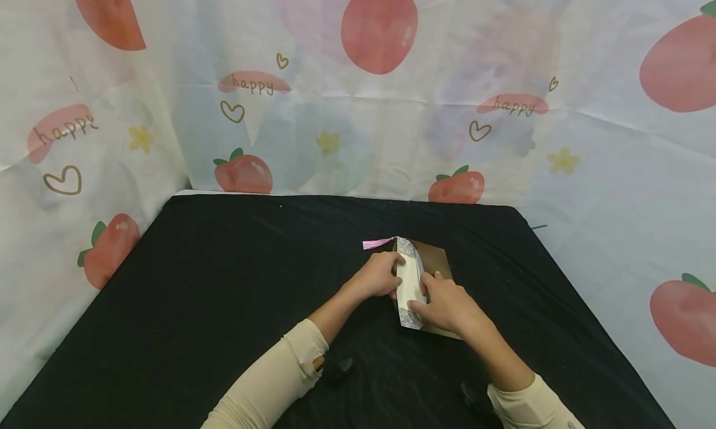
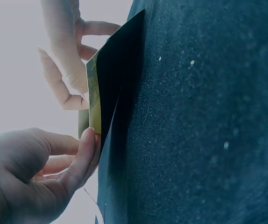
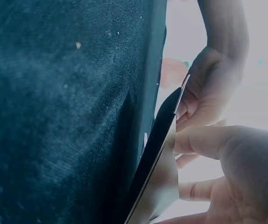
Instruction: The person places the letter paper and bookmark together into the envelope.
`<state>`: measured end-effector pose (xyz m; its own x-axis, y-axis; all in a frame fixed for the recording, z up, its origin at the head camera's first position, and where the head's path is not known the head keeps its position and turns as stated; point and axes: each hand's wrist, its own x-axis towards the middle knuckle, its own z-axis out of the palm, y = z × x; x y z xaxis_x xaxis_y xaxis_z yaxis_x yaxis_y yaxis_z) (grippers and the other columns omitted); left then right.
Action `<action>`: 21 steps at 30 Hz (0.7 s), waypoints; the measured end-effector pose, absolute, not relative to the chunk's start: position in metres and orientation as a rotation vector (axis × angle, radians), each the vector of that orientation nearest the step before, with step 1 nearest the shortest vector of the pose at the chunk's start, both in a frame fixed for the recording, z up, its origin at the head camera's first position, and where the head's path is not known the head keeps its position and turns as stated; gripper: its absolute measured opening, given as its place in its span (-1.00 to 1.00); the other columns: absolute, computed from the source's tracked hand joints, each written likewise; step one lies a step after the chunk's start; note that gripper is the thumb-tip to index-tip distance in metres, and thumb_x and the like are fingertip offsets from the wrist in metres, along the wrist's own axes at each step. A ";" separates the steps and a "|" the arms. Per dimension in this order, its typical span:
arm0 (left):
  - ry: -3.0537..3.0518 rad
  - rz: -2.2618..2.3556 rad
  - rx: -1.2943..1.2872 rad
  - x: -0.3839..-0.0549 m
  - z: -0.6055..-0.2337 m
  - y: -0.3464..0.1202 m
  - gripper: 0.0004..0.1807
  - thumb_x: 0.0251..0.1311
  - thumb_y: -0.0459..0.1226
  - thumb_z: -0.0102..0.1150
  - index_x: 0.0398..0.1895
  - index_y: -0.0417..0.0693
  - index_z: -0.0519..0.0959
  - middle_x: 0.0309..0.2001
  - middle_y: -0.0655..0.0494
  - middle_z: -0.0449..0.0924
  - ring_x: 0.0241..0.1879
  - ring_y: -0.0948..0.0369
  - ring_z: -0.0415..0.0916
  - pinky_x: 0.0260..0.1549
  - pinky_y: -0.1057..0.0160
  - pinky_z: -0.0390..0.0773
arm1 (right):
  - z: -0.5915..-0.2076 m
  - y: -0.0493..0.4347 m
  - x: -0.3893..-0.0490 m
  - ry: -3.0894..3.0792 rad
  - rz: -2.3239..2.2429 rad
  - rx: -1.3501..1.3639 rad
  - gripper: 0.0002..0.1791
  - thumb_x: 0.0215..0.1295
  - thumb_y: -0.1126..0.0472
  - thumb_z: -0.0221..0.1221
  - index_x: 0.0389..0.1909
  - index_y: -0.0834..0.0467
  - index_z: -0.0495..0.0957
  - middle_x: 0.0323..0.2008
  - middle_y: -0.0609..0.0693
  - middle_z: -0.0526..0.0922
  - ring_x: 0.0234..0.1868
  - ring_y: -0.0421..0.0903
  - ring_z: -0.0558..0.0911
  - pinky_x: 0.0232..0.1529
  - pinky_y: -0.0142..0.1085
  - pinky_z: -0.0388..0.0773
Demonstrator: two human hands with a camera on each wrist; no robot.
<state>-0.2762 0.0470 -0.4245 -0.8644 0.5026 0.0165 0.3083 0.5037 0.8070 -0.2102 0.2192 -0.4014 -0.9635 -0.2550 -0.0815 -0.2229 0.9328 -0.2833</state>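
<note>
Folded card (image 1: 410,286) lies between both hands; left fingers (image 1: 398,273) pinch its edge; right fingers (image 1: 427,286) pinch its flap.

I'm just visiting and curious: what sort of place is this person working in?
Probably a small makeshift craft or recording corner, not a workshop. A table under a black cloth is screened by a thin sheet printed with strawberries and "happy", and both hands fold a patterned card.
</note>
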 end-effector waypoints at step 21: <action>2.562 1.261 0.729 -0.278 -0.431 0.055 -0.59 0.30 -0.55 0.23 0.21 -0.37 0.52 -0.37 0.05 0.60 -0.67 0.29 0.61 -0.60 0.42 0.56 | -0.401 0.218 -0.209 2.981 -0.444 -0.348 -0.43 0.24 -0.29 0.37 -0.22 0.15 0.49 -0.30 0.06 0.46 -0.48 -0.05 0.47 -0.54 -0.22 0.38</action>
